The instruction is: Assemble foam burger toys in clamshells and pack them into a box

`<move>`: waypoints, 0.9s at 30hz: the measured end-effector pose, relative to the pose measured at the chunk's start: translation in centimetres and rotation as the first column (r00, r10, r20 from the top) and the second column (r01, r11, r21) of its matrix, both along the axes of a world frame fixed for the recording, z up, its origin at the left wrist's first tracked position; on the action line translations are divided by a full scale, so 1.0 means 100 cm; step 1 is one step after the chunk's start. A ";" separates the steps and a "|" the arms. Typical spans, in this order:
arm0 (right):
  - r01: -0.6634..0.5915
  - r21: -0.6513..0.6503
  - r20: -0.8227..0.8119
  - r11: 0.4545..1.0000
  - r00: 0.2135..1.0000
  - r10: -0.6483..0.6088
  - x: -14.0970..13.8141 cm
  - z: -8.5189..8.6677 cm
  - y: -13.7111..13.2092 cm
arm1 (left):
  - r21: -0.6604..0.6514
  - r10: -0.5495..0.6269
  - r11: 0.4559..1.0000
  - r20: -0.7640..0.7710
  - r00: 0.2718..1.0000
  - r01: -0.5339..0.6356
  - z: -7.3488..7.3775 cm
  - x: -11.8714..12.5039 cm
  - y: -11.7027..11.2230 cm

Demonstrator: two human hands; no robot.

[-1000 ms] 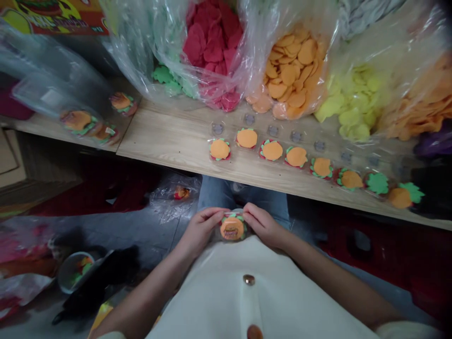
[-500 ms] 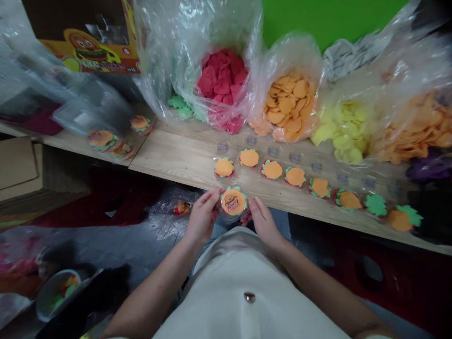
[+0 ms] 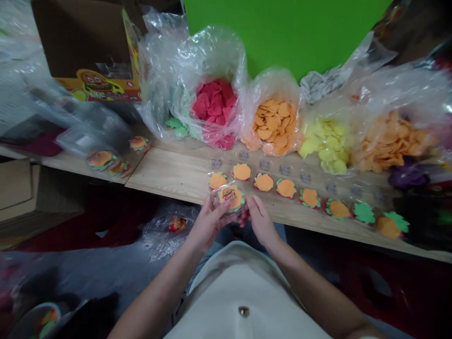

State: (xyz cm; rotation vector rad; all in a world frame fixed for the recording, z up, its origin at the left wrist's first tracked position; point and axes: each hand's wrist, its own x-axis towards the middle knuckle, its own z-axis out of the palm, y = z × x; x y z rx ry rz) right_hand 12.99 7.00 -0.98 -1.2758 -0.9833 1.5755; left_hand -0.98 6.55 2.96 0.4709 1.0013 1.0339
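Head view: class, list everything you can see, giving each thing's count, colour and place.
Felt bags: four, red, orange, yellow, deep orange, along the board's back.
Felt burgers: six, orange on green, in a row on the board.
Packed burgers: three, orange and green, at the board's left end.
Packet: one, clear, with a labelled burger, above the hands.
Board: one, pale wood, across the view.
Box: one, brown and yellow, back left.
Backdrop: one, green, top.
Bowl: one, bottom left.
Top: one, white, bottom centre.
Left hand: under the packet.
Right hand: by the packet's right edge.
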 end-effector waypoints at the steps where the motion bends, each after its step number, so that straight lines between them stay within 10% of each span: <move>1: -0.010 -0.016 -0.041 1.000 0.999 0.009 0.003 0.004 0.002 | 0.015 -0.029 0.999 -0.003 1.000 0.029 0.001 0.000 0.004; 8: 0.113 -0.010 -0.182 0.994 0.977 -0.112 0.020 0.023 0.005 | 0.136 -0.291 0.947 -0.034 0.956 0.292 0.006 -0.007 0.017; 19: 0.154 -0.035 -0.257 0.988 0.954 -0.157 0.033 0.023 0.002 | 0.090 -0.238 0.967 -0.017 0.971 0.239 0.009 0.006 0.023; 24: -0.007 0.109 -0.043 0.994 0.999 0.012 0.052 0.025 0.002 | 0.069 -0.164 0.985 0.066 0.984 0.160 0.013 0.041 0.040; 27: -0.046 0.211 0.341 0.976 0.940 -0.030 0.120 0.027 -0.005 | -0.005 -0.159 0.987 0.115 0.981 0.161 0.017 0.067 0.049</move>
